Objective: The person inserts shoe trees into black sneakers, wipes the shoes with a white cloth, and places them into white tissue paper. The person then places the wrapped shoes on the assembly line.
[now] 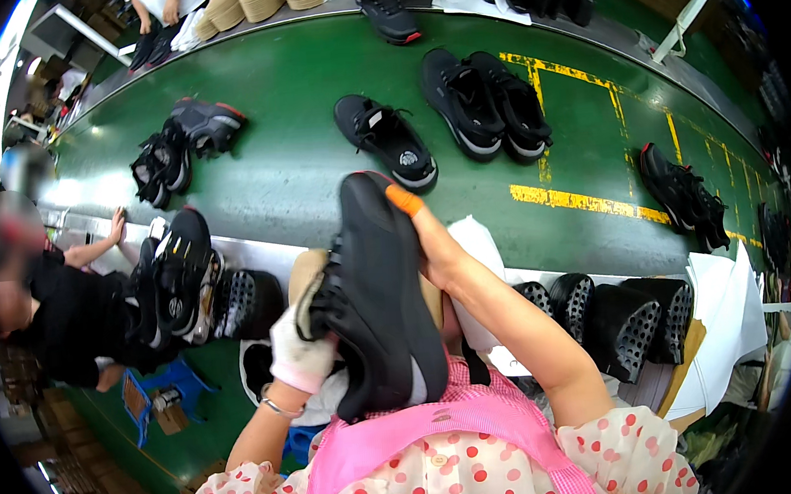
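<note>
A black sneaker [385,294] with a dark sole is held up in front of my chest, toe pointing away from me and its side turned toward the camera. My left hand [299,349], in a white glove, is closed round the laced opening. On the other side, my right hand [427,240] grips the shoe near the toe; an orange cover [403,200] wraps one of its fingers. Part of the right hand's fingers hides behind the shoe. Just beyond the toe, a single black shoe [387,141] lies on the green belt, opening up.
A pair of black shoes [487,105] sits farther along the green belt [280,80], with more shoes [684,195] at right and others [187,138] at left. Black perforated blocks [620,327] and white paper [722,323] lie right of me. Another person [66,315] works at left beside upright shoes [184,273].
</note>
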`<act>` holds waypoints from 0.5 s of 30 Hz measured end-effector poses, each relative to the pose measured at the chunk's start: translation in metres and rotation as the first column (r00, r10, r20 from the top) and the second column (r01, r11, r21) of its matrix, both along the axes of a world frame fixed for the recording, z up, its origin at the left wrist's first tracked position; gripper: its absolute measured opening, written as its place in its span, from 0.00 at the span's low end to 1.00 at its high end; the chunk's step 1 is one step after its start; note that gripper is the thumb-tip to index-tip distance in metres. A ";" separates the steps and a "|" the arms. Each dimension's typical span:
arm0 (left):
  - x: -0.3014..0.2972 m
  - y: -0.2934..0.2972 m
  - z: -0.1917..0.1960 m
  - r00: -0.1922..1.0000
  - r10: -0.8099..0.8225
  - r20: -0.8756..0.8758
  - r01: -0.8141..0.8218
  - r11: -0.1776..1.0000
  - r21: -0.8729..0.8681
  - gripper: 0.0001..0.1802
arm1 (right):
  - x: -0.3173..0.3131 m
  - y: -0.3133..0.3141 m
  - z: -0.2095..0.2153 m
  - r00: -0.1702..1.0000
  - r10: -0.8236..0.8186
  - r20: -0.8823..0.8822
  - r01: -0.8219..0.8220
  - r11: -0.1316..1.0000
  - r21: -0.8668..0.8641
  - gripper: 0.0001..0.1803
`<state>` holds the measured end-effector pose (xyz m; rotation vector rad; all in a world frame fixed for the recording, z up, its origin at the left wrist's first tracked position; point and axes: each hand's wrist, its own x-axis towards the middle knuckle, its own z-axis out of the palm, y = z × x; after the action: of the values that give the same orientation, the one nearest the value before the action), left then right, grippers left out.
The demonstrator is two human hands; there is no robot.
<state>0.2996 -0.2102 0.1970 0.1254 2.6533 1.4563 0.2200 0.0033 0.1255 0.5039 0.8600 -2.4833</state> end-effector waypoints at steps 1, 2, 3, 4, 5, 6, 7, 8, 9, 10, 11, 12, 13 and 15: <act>-0.021 -0.005 0.001 0.996 0.019 -0.083 -0.018 1.000 0.018 0.28 | -0.005 -0.002 0.011 0.960 -0.053 -0.274 0.138 0.942 0.305 0.28; -0.047 -0.014 0.001 0.990 0.009 -0.139 -0.022 0.996 -0.091 0.26 | -0.017 0.011 -0.008 0.899 0.063 -0.433 0.172 0.859 0.481 0.29; -0.075 -0.023 0.002 0.981 -0.007 -0.195 -0.032 0.980 -0.197 0.25 | -0.029 0.029 -0.025 0.810 0.208 -0.548 0.236 0.740 0.630 0.30; -0.101 -0.029 -0.004 0.971 0.029 -0.237 -0.082 0.973 -0.217 0.23 | -0.037 0.042 -0.023 0.825 0.328 -0.460 0.275 0.478 0.834 0.30; -0.130 -0.034 -0.014 0.958 0.063 -0.279 -0.131 0.963 -0.234 0.22 | -0.047 0.058 -0.023 0.829 0.390 -0.401 0.342 0.214 0.915 0.28; -0.160 -0.036 -0.024 0.969 0.079 -0.235 -0.126 0.973 -0.193 0.21 | -0.058 0.083 -0.040 0.828 0.445 -0.342 0.386 -0.011 0.922 0.27; -0.185 -0.040 -0.038 0.977 0.106 -0.187 -0.137 0.977 -0.163 0.20 | -0.067 0.101 -0.040 0.851 0.438 -0.289 0.387 -0.153 0.909 0.26; -0.209 -0.043 -0.061 0.958 0.070 -0.280 -0.139 0.962 -0.235 0.23 | -0.078 0.124 -0.053 0.857 0.461 -0.230 0.423 -0.376 0.824 0.26; -0.233 -0.058 -0.095 0.941 -0.021 -0.339 -0.154 0.864 -0.479 0.28 | -0.088 0.142 -0.057 0.896 0.413 -0.163 0.368 -0.484 0.794 0.25; -0.250 -0.059 -0.118 0.952 -0.025 -0.305 -0.145 0.840 -0.522 0.28 | -0.098 0.152 -0.056 0.936 0.341 -0.092 0.291 -0.595 0.749 0.26; -0.263 -0.059 -0.137 0.962 -0.032 -0.271 -0.132 0.815 -0.564 0.28 | -0.106 0.167 -0.064 0.941 0.335 -0.040 0.279 -0.705 0.652 0.29; -0.274 -0.060 -0.162 0.971 -0.063 -0.232 -0.084 0.814 -0.574 0.28 | -0.111 0.181 -0.073 0.942 0.335 0.009 0.250 -0.721 0.646 0.32; -0.283 -0.060 -0.181 0.976 -0.093 -0.197 -0.040 0.811 -0.583 0.28 | -0.117 0.191 -0.080 0.946 0.314 0.086 0.189 -0.745 0.640 0.36; -0.298 -0.057 -0.201 0.995 0.032 -0.099 -0.083 0.818 -0.569 0.32 | -0.127 0.202 -0.086 0.919 0.305 0.249 0.069 -0.748 0.660 0.36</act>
<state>0.0020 -0.2671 -0.0045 0.0511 3.0526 0.6071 0.0929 0.2057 0.0396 0.3938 3.0465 0.0049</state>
